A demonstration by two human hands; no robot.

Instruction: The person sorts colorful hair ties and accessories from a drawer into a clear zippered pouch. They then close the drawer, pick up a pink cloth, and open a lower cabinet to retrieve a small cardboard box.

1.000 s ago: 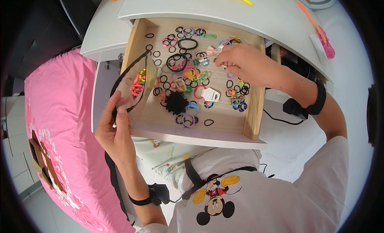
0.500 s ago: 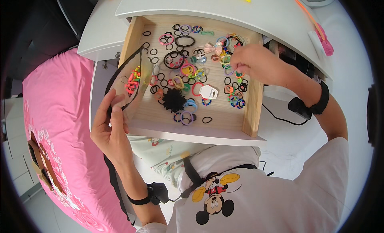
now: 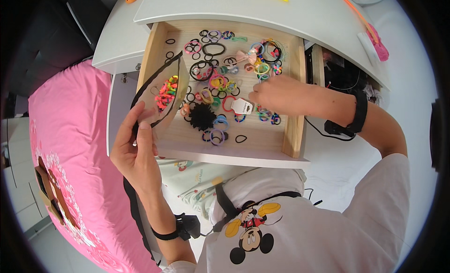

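Note:
An open wooden drawer [image 3: 293, 132] holds several loose hair ties in many colours, a black scrunchie [image 3: 202, 116] and a small white tag [image 3: 242, 105]. My left hand [image 3: 135, 151] grips the lower end of a clear pouch with a black rim [image 3: 159, 92], held open over the drawer's left side, with bright hair ties inside it. My right hand [image 3: 276, 94] reaches in from the right, fingertips pinched down among the hair ties near the white tag. Whether it has one between its fingers is hidden.
The drawer belongs to a white desk [image 3: 262, 12] with a yellow strip, a pink brush and an orange stick on top. A pink bedspread [image 3: 70, 146] lies to the left. Cables hang at the drawer's right. Each wrist wears a black band.
My right hand has come down from the drawer's upper right toward the middle near the white tag. My left hand with the pouch has shifted slightly lower.

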